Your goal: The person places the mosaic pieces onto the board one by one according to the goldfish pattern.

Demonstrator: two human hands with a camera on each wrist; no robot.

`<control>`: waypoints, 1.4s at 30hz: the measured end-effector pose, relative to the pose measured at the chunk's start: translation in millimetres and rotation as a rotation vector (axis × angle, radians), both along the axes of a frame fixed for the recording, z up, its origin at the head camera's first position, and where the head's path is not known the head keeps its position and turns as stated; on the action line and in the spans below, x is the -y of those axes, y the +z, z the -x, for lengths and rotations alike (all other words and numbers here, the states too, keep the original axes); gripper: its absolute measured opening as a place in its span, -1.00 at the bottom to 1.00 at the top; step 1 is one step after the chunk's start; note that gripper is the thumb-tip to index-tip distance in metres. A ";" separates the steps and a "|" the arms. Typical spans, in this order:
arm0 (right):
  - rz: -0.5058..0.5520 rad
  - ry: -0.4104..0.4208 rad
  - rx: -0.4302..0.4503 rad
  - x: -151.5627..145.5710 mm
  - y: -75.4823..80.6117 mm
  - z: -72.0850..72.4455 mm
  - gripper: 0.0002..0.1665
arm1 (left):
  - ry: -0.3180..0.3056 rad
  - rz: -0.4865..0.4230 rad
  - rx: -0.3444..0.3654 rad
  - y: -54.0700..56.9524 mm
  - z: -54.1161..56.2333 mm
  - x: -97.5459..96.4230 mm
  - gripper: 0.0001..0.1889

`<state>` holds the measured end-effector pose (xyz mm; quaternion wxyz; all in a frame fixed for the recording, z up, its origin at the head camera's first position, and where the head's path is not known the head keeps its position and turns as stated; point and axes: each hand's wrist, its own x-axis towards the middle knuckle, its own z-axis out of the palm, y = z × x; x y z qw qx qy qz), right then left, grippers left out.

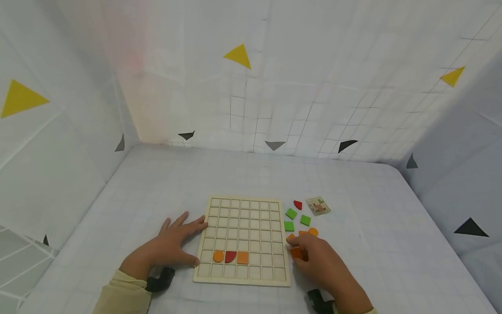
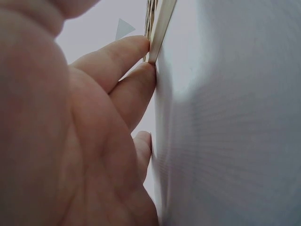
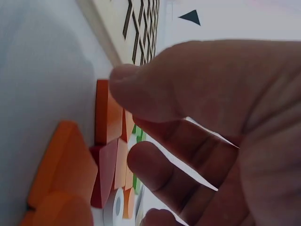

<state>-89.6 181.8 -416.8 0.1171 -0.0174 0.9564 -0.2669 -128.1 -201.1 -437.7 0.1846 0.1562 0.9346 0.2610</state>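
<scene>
A pale wooden grid board [image 1: 231, 235] lies on the table. In its second row from the front sit an orange disc [image 1: 218, 256], a red quarter-circle [image 1: 230, 257] and an orange square [image 1: 242, 257]. My left hand [image 1: 172, 244] is spread at the board's left side, its fingertips touching the edge, as the left wrist view also shows. At the right edge, my right hand [image 1: 323, 264] has thumb and index finger on an orange tile [image 3: 109, 113], whose full shape is partly hidden. More orange pieces [image 3: 66, 162] and a red piece [image 3: 104, 172] lie beneath that hand.
Right of the board lie several green squares [image 1: 291, 213], a red quarter-circle [image 1: 298, 205] and another orange disc [image 1: 313, 232]. Behind them is a small patterned card [image 1: 318, 206]. White sheets [image 1: 306, 87] with yellow and dark triangles enclose the table.
</scene>
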 end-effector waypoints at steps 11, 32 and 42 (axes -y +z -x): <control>-0.048 0.024 -0.004 -12.4 -8.6 3.0 -0.63 | 0.016 0.005 -0.001 1.5 -2.0 -1.3 0.04; 0.041 0.022 -0.104 -10.6 -4.6 -1.8 -0.74 | -0.004 -0.005 -0.013 1.1 -1.9 0.3 0.04; 0.125 0.180 -0.257 1.9 -6.2 -5.8 -0.69 | 0.003 0.004 -0.007 1.2 -1.6 -0.6 0.03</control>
